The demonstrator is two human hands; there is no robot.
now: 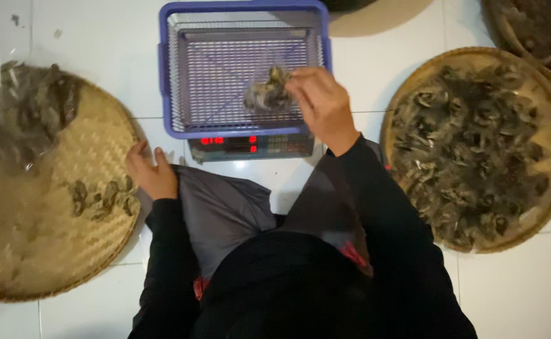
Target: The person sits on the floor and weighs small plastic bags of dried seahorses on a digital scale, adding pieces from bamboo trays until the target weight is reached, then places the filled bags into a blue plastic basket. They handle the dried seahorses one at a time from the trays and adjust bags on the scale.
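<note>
Right hand (322,103) pinches a dried clump (266,95) over the purple basket (244,69), left hand (152,172) spread flat; loose bits could drop outside.

Long black sleeves cover both arms to the wrists, above grey cloth edged with red

Floor (100,37): white glossy tiles with thin grey grout lines, running under everything in view.
Floor marks (16,20): a few small dark specks near the top left corner.
Light: dim and cool, with soft reflections on the tiles and a faint red glow on the tile just below the scale's display.
Shadows (382,22): a broad soft shadow at the top edge, right of centre.
Walls, windows, furniture: not in view; the camera looks straight down at the floor.
</note>
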